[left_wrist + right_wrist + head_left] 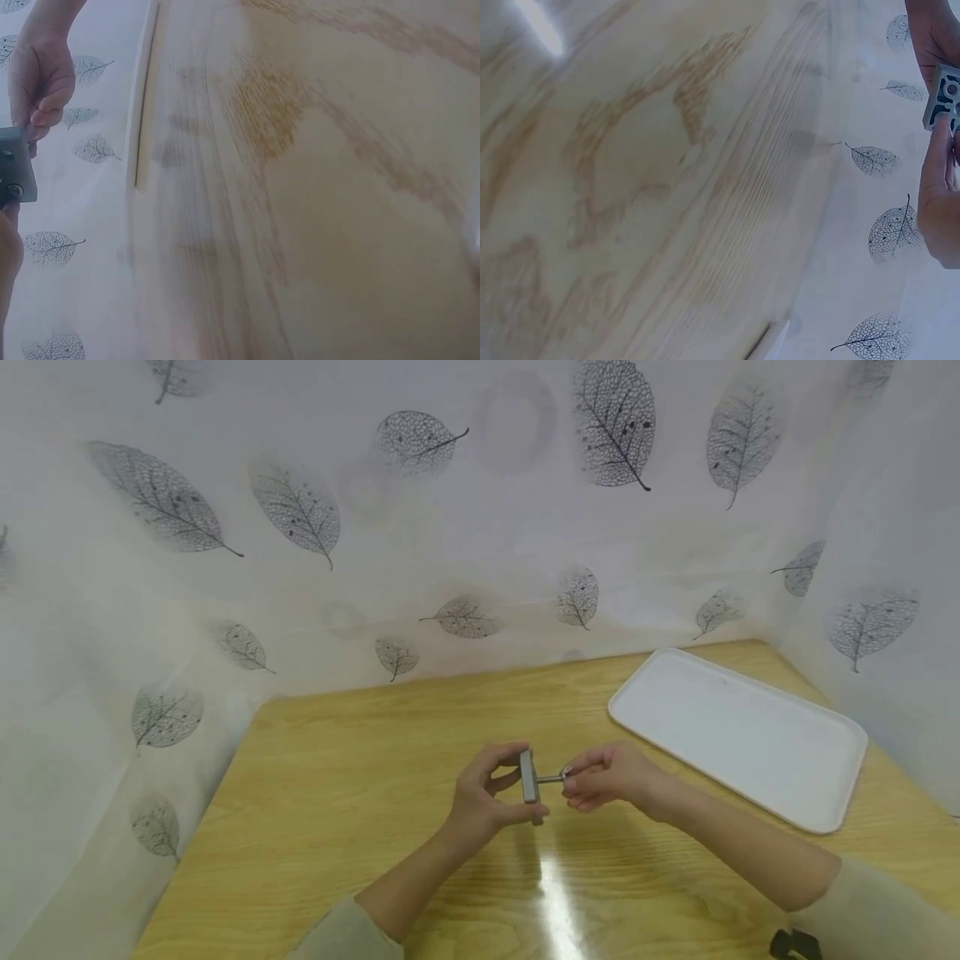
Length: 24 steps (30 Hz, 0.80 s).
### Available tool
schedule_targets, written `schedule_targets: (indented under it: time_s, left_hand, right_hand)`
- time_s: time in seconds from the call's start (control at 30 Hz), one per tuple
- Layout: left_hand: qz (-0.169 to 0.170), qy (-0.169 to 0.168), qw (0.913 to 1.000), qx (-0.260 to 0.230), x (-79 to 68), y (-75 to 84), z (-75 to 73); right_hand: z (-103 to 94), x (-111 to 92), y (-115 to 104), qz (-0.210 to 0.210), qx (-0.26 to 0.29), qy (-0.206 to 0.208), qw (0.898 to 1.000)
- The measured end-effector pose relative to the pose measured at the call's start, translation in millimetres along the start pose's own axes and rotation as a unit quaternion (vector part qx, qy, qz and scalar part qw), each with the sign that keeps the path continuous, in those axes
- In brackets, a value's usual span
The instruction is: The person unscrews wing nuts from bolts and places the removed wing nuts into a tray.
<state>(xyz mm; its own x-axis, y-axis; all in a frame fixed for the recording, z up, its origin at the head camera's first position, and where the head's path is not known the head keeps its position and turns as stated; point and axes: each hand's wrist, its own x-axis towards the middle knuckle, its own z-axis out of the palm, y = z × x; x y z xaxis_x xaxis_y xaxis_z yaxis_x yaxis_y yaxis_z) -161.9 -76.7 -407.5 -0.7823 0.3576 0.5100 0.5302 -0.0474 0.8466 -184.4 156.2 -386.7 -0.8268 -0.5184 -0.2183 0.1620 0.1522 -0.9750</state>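
Observation:
In the head view my left hand (476, 797) holds a grey metal block (528, 777) upright above the table, fingers at its top end and thumb at its lower end. A thin metal rod (550, 779) reaches from the block's right face to my right hand (615, 775), which pinches the rod's outer end. Fingers cover most of that end, so its shape is hidden. Round holes show in the block (16, 166) in the left wrist view. Dark cut-outs mark the face of the block (943, 97) in the right wrist view.
A white rectangular tray (738, 731) lies at the right of the wood-grain table (360, 760). Pale cloth (495, 535) with leaf prints rises behind the table and along both sides. Light reflects off the tabletop below the hands.

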Motion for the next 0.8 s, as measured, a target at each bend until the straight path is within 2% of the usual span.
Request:
schedule_targets:
  time_s: [0.1, 0.17, 0.23, 0.27, 0.3, 0.37, 0.47, 0.53, 0.57, 0.7, 0.77, 0.8]
  left_hand:
    - [0.002, -0.003, 1.0000, 0.000, 0.9, -0.2, -0.1]
    - [0.007, -0.005, 1.0000, -0.001, 1.3, 0.1, -0.5]
    - [0.015, -0.007, 0.9999, -0.001, 1.6, 0.2, -0.7]
    - [0.019, -0.008, 0.9998, -0.001, 1.7, 0.2, -0.8]
    - [0.021, -0.009, 0.9997, -0.001, 1.7, 0.0, -0.8]
    - [0.026, -0.011, 0.9996, -0.001, 1.4, -0.4, -0.8]
    - [0.031, -0.011, 0.9995, -0.001, 0.7, -1.2, -0.5]
    - [0.035, -0.011, 0.9993, -0.001, 0.4, -1.4, -0.3]
    - [0.038, -0.011, 0.9992, -0.001, 0.4, -1.7, -0.3]
    - [0.042, -0.013, 0.9990, -0.008, 0.9, -0.6, 0.0]
    - [0.036, -0.014, 0.9992, -0.014, 1.3, 0.6, 0.0]
    - [0.032, -0.014, 0.9993, -0.016, 1.5, 1.6, 0.0]
  right_hand:
    - [1.3, -2, -1, -0.046, -0.052, 0.020, 0.997]
    - [2.4, -4, 0, -0.088, -0.094, 0.029, 0.991]
    - [3.3, -6, 2, -0.143, -0.147, 0.039, 0.978]
    - [3.5, -6, 3, -0.182, -0.185, 0.045, 0.965]
    - [3.5, -6, 5, -0.226, -0.222, 0.050, 0.947]
    - [3.3, -3, 8, -0.316, -0.287, 0.063, 0.902]
    - [2.0, 1, 13, -0.443, -0.355, 0.078, 0.819]
    - [1.4, 4, 14, -0.499, -0.377, 0.087, 0.775]
    - [1.2, 5, 15, -0.516, -0.386, 0.092, 0.759]
    - [1.0, 7, 15, -0.565, -0.412, 0.113, 0.706]
    - [0.9, 9, 14, -0.589, -0.431, 0.125, 0.672]
    - [0.8, 9, 14, -0.602, -0.442, 0.132, 0.652]
